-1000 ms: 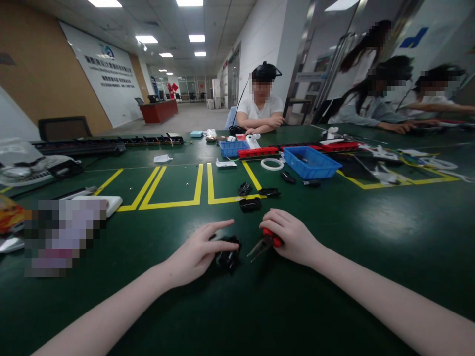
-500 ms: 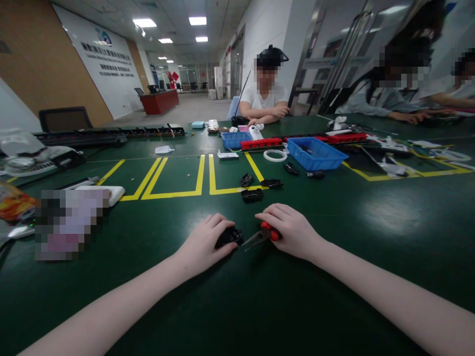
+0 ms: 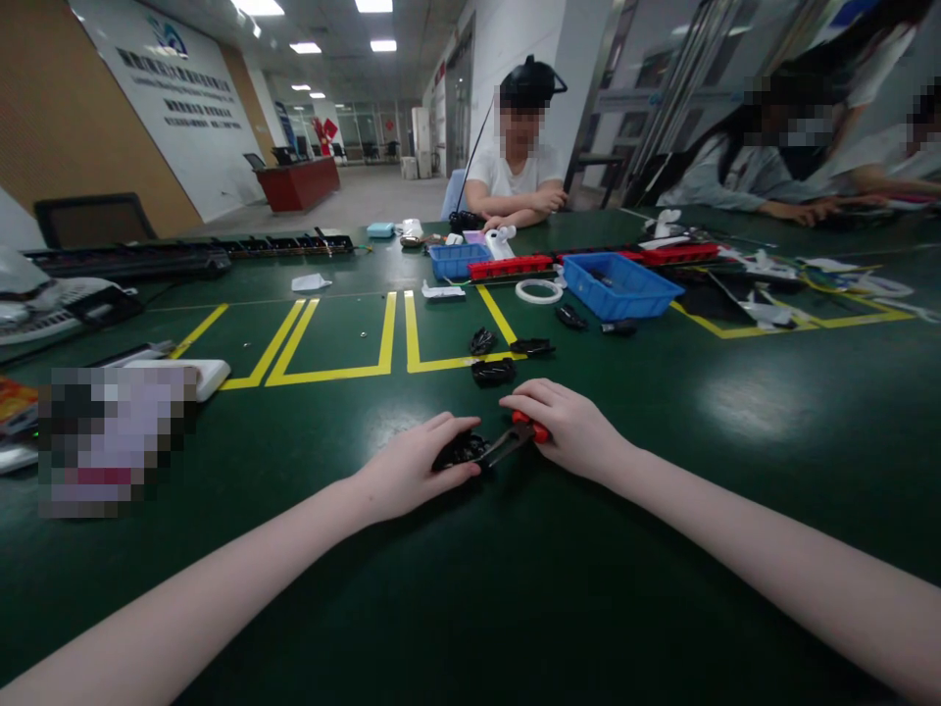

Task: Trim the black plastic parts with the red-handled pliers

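Note:
Between the thumb and fingers of my left hand (image 3: 416, 466) is a small black plastic part (image 3: 460, 451), resting low over the green table. My right hand (image 3: 573, 431) is wrapped round the red handles of long-nose pliers (image 3: 507, 443). The pliers' jaws point left and reach the right end of the black part; whether they grip it I cannot tell. Farther up the table lie more black plastic parts (image 3: 494, 373), several of them loose near the yellow tape.
A blue bin (image 3: 618, 289) and a smaller blue bin (image 3: 462, 261) stand beyond, with a red strip (image 3: 515, 267) and a white ring (image 3: 538, 291) close by. At left lies a white device with a blurred face (image 3: 213, 378). A person (image 3: 519, 176) sits opposite; others sit at right.
The pliers have moved left, bringing their jaws from just short of the black part to its right end. My left fingers have straightened somewhat over the part. The whole view has shifted slightly.

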Motion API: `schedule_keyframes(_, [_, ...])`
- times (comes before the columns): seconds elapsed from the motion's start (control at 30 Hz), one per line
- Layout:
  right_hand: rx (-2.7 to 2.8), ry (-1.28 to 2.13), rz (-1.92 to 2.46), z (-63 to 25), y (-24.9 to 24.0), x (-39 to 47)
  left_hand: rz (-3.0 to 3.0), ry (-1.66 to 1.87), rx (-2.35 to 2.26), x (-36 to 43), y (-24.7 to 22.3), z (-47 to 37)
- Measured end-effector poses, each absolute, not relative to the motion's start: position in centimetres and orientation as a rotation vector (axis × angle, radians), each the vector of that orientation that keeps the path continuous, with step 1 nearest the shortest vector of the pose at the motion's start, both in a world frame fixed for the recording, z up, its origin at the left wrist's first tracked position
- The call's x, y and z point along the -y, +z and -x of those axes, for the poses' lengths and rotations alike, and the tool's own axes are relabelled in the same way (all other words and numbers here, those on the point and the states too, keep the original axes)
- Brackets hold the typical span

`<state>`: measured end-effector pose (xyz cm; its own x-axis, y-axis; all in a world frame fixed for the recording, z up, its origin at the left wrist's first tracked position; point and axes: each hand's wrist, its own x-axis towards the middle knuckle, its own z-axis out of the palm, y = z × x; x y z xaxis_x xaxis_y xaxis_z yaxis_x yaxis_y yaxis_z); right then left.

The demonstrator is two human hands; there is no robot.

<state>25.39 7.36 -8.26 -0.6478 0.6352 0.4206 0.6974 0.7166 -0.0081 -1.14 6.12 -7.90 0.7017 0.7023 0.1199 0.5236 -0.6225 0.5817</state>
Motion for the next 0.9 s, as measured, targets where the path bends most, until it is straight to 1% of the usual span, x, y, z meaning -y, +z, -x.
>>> schedule_keyframes(0.27, [2.505, -0.229, 1.022, -25.1, -8.1, -10.0, -2.310, 0.657, -0.971, -7.9, -8.0, 1.1])
schedule_keyframes(0.57, [2.509, -0.243, 1.024, -25.5, -8.3, -9.8, -2.341, 0.484, -0.887, -7.5, -7.7, 1.3])
schedule_keyframes(0.9, [2.599, -0.285, 0.888, -25.7, -8.2, -9.8, -2.458, 0.434, -0.883, -7.4, -7.6, 1.1])
